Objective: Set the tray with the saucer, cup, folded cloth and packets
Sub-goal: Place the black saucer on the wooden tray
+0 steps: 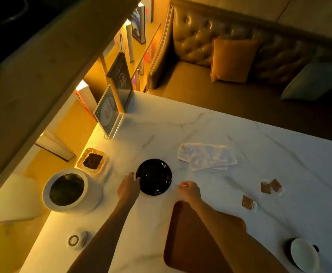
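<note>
Left hand (128,187): fingers extended, tips touching the rim of the black saucer (154,177). Right hand (188,191): fingers curled in, nothing seen held, just right of the saucer. Tray (182,243): beneath the right forearm. Cloth (206,156): beyond the right hand. Packets (269,187): right of it. Cup (304,255): far right. White pot (70,191): left of the left hand.

Saucer (154,176) lies beyond tray (188,243), cloth (207,157) to its right.

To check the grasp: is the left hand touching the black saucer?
Touching. Head view: fingertips of the left hand rest on the saucer at its rim.
</note>
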`<state>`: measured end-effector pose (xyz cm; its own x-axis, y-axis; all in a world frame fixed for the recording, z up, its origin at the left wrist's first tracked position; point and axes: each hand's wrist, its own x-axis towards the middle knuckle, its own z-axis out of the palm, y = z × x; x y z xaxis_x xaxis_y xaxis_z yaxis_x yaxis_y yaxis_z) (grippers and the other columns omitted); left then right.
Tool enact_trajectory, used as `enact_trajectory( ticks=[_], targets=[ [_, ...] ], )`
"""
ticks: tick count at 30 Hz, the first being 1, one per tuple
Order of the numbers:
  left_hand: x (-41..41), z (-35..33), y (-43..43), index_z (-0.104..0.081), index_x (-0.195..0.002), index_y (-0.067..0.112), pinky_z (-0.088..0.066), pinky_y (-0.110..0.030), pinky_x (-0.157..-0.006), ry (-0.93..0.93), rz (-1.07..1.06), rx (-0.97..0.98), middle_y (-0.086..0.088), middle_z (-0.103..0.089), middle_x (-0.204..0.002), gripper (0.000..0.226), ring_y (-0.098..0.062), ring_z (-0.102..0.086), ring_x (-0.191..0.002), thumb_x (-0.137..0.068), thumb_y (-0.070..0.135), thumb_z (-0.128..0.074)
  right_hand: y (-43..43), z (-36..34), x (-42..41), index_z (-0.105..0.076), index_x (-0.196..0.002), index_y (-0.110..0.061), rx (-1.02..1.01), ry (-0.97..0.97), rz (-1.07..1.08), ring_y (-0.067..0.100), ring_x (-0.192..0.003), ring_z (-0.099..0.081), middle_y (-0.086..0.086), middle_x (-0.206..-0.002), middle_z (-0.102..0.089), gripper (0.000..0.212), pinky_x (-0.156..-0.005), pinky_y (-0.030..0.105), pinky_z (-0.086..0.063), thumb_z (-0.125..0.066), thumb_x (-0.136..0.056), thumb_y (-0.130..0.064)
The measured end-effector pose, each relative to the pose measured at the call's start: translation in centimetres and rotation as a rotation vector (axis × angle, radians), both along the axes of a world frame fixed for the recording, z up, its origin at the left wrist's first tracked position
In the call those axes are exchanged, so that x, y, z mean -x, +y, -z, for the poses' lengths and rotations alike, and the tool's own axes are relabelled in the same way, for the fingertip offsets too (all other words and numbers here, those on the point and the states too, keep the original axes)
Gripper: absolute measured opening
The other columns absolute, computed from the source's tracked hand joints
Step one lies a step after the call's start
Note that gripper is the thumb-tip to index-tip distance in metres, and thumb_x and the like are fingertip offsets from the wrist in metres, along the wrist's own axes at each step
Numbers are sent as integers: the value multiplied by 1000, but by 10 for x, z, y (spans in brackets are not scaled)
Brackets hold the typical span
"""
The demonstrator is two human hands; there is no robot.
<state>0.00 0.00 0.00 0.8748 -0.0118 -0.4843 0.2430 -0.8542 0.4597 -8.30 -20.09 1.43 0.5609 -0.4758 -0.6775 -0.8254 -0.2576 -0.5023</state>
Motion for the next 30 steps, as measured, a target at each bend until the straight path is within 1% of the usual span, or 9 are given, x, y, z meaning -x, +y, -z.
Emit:
enact_trajectory(
  ticks=[2, 3, 5, 7, 10, 13, 15, 22, 30],
  targets=[
    [-9, 8, -1, -50, -132, 11, -48, -42, -91, 58, -59, 26, -14, -61, -127, 39, -33, -59, -115, -99, 32, -47, 1, 13, -6, -60, -117, 8, -47, 11, 88, 38, -101, -62, 28, -106, -65, 37, -94, 44, -49, -56, -91, -18],
    [-12, 13, -1, -51, -130, 9, -48, -42, -90, 79, -74, 58, -16, -62, -125, 37, -34, -60, -113, -99, 29, -48, 2, 18, -8, -62, -116, 6, -106, 18, 128, 33, -91, -63, 24, -98, -66, 35, -88, 40, -51, -56, -91, -19],
    [-14, 20, -2, -55, -123, 5, -49, -40, -86, 105, -94, 141, -19, -64, -118, 30, -34, -61, -106, -98, 21, -49, 6, 28, -11, -63, -116, -2, -214, 16, 206, 23, -83, -60, 17, -97, -67, 31, -81, 33, -52, -58, -93, -22],
    [-13, 27, -2, -55, -121, 4, -49, -38, -81, 116, -116, 208, -20, -65, -114, 27, -34, -62, -102, -98, 15, -50, 9, 36, -16, -61, -120, -3, -266, -20, 247, 21, -83, -62, 19, -104, -69, 32, -81, 31, -54, -59, -93, -19],
    [-12, 31, -1, -51, -122, 4, -56, -45, -82, 158, -148, 276, -21, -64, -109, 26, -36, -65, -95, -97, 10, -49, 16, 41, -24, -58, -123, -2, -308, -51, 256, 26, -89, -65, 22, -111, -67, 34, -77, 31, -56, -60, -92, -14],
    [-14, 28, -1, -52, -117, 4, -56, -47, -81, 162, -151, 267, -18, -63, -104, 24, -34, -63, -92, -93, 4, -51, 20, 43, -31, -58, -123, 1, -294, -45, 255, 33, -98, -65, 24, -115, -65, 34, -75, 30, -57, -62, -90, -8],
    [-12, 25, -1, -52, -114, 6, -56, -47, -80, 156, -159, 261, -15, -61, -100, 23, -32, -62, -91, -91, 3, -52, 20, 42, -31, -59, -122, 2, -269, -38, 243, 33, -95, -66, 24, -113, -65, 34, -70, 28, -57, -63, -89, -7],
    [18, 4, -6, -53, -102, 10, -56, -43, -66, 138, -170, 333, -15, -62, -91, 14, -32, -65, -79, -90, 4, -52, 2, 20, 6, -60, -116, 4, -320, -153, 220, 35, -90, -69, 23, -102, -68, 30, -84, 44, -59, -63, -89, -9],
    [111, -5, -38, -53, -99, 8, -58, -49, -67, 194, -17, 364, -14, -65, -87, 9, -31, -67, -75, -90, 5, -54, -27, 11, 130, -63, -112, -6, -330, -125, 361, 22, -84, -68, 9, -95, -68, 24, -67, 26, -56, -64, -89, -11]
  ],
)
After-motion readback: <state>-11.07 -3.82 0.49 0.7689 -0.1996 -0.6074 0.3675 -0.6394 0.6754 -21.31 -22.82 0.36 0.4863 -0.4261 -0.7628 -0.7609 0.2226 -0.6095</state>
